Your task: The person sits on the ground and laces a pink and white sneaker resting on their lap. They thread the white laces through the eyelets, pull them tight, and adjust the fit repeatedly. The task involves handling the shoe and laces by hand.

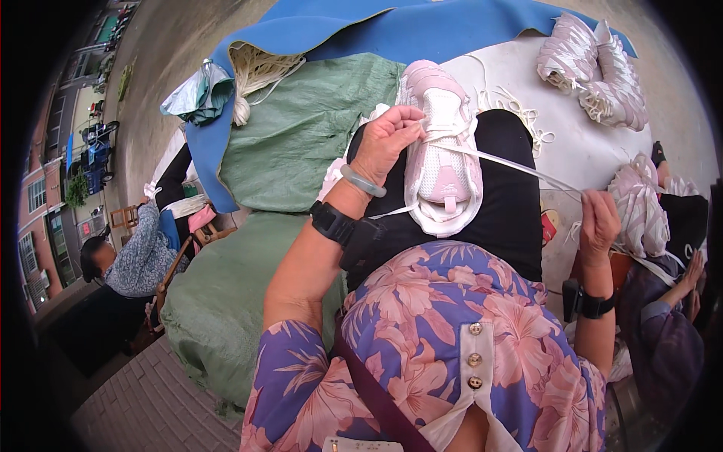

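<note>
A pink and white sneaker [444, 162] lies across my lap on black trousers, its heel toward me and its toe pointing away. White lace crosses its tongue in a few rows. My left hand [388, 143] is closed in a pinch on the lacing at the shoe's left side. Off to the right, my right hand [599, 222] pinches the far end of a flat white shoelace [520, 167]. That lace runs nearly straight from the shoe's eyelets to my right fingers. Another lace end [393, 213] trails from the shoe's left side near the heel.
Several pink and white sneakers [595, 71] are heaped at the far right, others [639, 203] beside a person's arm [685, 282]. Loose laces [527, 117] lie beyond my knee. A lace bundle [256, 71] rests by green sacking [309, 135] and a blue sheet [422, 34]. Another person [143, 248] sits left.
</note>
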{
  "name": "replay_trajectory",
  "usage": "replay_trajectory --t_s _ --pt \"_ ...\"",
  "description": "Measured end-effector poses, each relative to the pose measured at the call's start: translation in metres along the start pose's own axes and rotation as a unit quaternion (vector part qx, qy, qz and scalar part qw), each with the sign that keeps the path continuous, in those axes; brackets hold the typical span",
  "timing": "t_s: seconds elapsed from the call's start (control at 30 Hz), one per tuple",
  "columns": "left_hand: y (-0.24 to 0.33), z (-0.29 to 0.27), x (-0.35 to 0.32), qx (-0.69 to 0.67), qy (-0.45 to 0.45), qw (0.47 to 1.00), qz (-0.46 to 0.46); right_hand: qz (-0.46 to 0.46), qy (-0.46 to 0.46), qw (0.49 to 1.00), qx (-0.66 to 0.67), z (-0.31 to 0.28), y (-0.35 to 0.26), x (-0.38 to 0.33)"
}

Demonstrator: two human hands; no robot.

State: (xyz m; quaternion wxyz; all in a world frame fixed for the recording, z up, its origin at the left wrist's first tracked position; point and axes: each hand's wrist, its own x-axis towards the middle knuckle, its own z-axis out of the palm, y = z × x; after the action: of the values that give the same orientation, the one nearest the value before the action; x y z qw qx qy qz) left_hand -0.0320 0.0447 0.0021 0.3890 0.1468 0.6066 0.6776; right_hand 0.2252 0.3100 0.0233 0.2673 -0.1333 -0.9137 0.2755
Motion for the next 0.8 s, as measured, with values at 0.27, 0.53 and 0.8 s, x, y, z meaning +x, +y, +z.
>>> replay_trajectory --t_s 0.27,0.53,0.8 --pt "0.009 0.018 0.002 0.27 0.079 0.951 0.128 0.065 -0.168 0.965 0.191 0.045 -0.044 0.024" --pt "0.009 0.047 0.005 0.545 0.068 0.8 0.244 -0.062 -0.137 0.987 0.064 0.12 -0.096 0.065" --pt "0.0 0.056 0.004 0.585 0.076 0.775 0.226 0.039 -0.196 0.974 0.103 0.12 -0.081 0.066"
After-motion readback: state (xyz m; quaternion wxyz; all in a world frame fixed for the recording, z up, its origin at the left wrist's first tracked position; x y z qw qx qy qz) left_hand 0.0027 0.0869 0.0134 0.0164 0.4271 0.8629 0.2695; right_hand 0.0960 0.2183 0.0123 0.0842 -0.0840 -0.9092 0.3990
